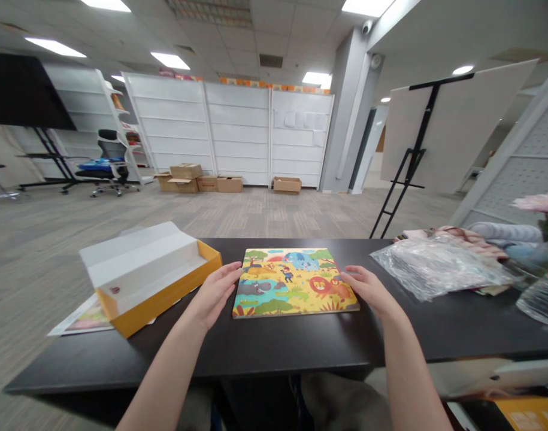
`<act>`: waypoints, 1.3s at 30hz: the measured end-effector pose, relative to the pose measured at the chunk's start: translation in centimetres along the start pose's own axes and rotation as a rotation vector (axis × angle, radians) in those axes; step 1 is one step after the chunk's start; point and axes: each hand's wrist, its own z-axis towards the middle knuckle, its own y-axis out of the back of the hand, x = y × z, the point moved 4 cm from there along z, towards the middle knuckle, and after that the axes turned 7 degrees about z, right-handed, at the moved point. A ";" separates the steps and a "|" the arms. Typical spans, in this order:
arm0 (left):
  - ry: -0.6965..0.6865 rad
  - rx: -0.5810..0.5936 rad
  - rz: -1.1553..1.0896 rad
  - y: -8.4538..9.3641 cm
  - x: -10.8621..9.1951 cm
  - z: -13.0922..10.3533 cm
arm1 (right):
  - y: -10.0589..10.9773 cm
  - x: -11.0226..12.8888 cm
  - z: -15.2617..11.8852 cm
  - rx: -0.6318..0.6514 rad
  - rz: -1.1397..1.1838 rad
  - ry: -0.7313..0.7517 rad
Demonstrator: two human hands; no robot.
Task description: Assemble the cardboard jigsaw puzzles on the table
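Observation:
A flat rectangular board [296,290] printed with cartoon animals, including lions, elephants and a hippo, lies face up on the dark table. My left hand [217,290] is at its left edge, fingers stretched out, the fingertips close to or touching the upper corner. On the opposite side, my right hand [366,287] has its fingers extended toward the right edge; whether they press on it I cannot tell. Both hands look open. Left of my left hand stands an open yellow box [161,308] with a white inside and its lid flap raised.
Printed paper [82,320] sticks out from under the box. To the right lie crumpled clear plastic [435,266] and folded cloths [471,239], beside a vase [543,299] with a pink flower. The dark table [278,350] ends in front of my lap. Beyond it stands an easel [408,173].

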 end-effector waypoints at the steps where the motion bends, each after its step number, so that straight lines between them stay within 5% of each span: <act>1: -0.018 0.005 0.028 -0.2 -0.1 -0.2 | -0.2 0.0 0.0 0.000 -0.022 0.007; 6: 0.003 0.107 -0.055 -1.1 0.1 -0.5 | -0.9 0.3 0.3 -0.013 -0.146 0.022; 12: 0.019 0.047 -0.145 -0.1 0.6 0.4 | -0.8 0.3 0.2 -0.011 -0.080 -0.011; 21: -0.056 0.082 -0.099 -0.5 -0.1 0.0 | -1.6 -0.9 1.3 -0.023 0.054 0.049; 28: -0.065 0.064 0.173 -1.0 0.3 -0.2 | -2.1 0.4 0.4 -0.063 -0.106 0.106; 34: -0.038 0.118 0.089 -1.7 0.4 -0.6 | -2.8 1.1 0.0 0.017 -0.108 0.163; 39: -0.077 0.133 0.096 -1.6 0.8 -0.6 | -2.1 0.2 0.6 -0.045 -0.148 0.100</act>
